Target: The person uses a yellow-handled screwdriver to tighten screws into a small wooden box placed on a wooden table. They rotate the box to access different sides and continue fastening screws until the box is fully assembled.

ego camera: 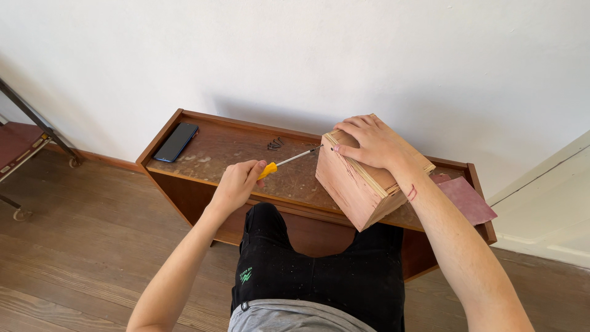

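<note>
Head view, looking down at a low wooden shelf unit set against a white wall. The left hand is wrapped around the yellow handle of a screwdriver, the fingers curled tight on it, with the handle's far end showing past the thumb. The screwdriver's long axis runs from near-left to far-right, rising slightly; its thin metal shaft points right, toward the left face of a plywood box, and the tip meets that face near the top edge. The shaft lies wholly beyond the left fingers, out in the open between hand and box.

The right hand lies palm down on top of the box, fingers narrowly spread and reaching to its far-left edge, pressing on the panel rather than gripping it. The box sits tilted on the shelf top, one corner hanging over the near edge above the person's knees. Whether anything is inside the box cannot be told.

On the shelf top: a dark phone at the far left, a small heap of dark screws just beyond the shaft, and a reddish sheet of sandpaper at the right, behind the forearm.
</note>
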